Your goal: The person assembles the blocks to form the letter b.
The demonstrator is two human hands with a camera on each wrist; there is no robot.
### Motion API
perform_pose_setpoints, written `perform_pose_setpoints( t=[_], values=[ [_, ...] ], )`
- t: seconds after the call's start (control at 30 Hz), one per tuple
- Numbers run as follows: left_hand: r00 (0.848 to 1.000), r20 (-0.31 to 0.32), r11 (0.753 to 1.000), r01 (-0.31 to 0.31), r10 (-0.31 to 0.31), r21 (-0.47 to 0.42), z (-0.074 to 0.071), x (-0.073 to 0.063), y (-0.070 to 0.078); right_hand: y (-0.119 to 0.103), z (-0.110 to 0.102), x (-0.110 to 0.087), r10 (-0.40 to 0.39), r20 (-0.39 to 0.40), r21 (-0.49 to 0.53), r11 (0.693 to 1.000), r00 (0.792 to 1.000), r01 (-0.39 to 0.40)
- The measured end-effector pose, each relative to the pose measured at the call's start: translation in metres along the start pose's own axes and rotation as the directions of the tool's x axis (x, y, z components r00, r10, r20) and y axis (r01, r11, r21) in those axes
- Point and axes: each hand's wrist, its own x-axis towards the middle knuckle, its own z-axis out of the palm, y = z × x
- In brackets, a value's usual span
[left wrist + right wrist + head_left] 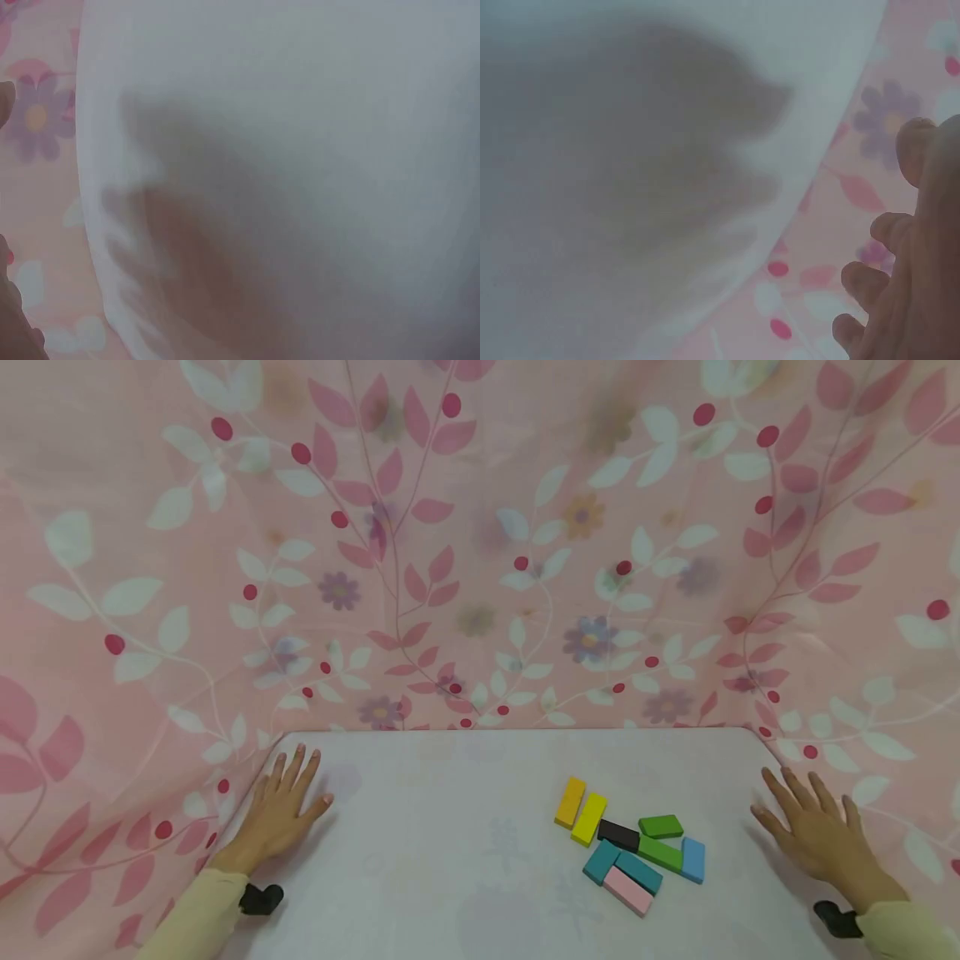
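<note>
We see left hand (276,814) and right hand (821,835) empty, fingers spread, well apart from blocks (619,836) a careless sweep could scatter.

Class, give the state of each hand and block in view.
Left hand: empty, fingers spread
Right hand: empty, fingers spread
Orange block: lying, unheld
Yellow block: lying, unheld
Black block: lying, unheld
Farther green block: lying, unheld
Nearer green block: lying, unheld
Blue block: lying, unheld
Left teal block: lying, unheld
Right teal block: lying, unheld
Pink block: lying, unheld
</note>
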Motion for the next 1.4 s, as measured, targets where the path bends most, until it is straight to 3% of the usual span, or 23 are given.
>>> perform_pose_setpoints(
  t=[0.17,0.37,0.57,0.7,0.83,0.97,1.13,1.27,1.4],
  values=[
    [1.0,0.009,1.0,-0.026,0.026,-0.001,0.008,-0.007,0.018,-0.02,0.019,-0.008,-0.021,0.015,0.022,1.0,1.0,0.021],
    [0.996,0.049,0.998,-0.066,0.067,-0.024,0.026,-0.018,0.055,-0.054,0.032,-0.022,-0.054,0.039,0.072,0.996,0.998,0.051],
    [0.98,0.028,0.98,-0.196,0.197,-0.033,0.053,-0.032,0.108,-0.083,0.035,-0.036,-0.13,0.009,0.12,0.984,0.991,0.128],
    [0.958,0.124,0.965,-0.251,0.26,-0.081,0.066,-0.041,0.145,-0.1,0.035,-0.04,-0.186,-0.037,0.124,0.974,0.982,0.189],
    [0.929,0.223,0.951,-0.262,0.294,-0.164,0.079,-0.045,0.171,-0.119,0.031,-0.041,-0.212,-0.027,0.129,0.968,0.977,0.214],
    [0.916,0.244,0.935,-0.263,0.319,-0.237,0.09,-0.045,0.191,-0.136,0.027,-0.042,-0.225,0.01,0.146,0.964,0.974,0.221],
    [0.909,0.251,0.92,-0.254,0.333,-0.3,0.098,-0.043,0.215,-0.152,0.026,-0.045,-0.293,-0.004,0.146,0.946,0.956,0.291],
    [0.908,0.262,0.908,-0.224,0.326,-0.354,0.105,-0.041,0.234,-0.16,0.024,-0.048,-0.354,0.038,0.138,0.928,0.935,0.346],
    [0.909,0.265,0.902,-0.21,0.322,-0.378,0.113,-0.041,0.248,-0.164,0.025,-0.052,-0.45,0.023,0.103,0.889,0.893,0.445]
  ],
)
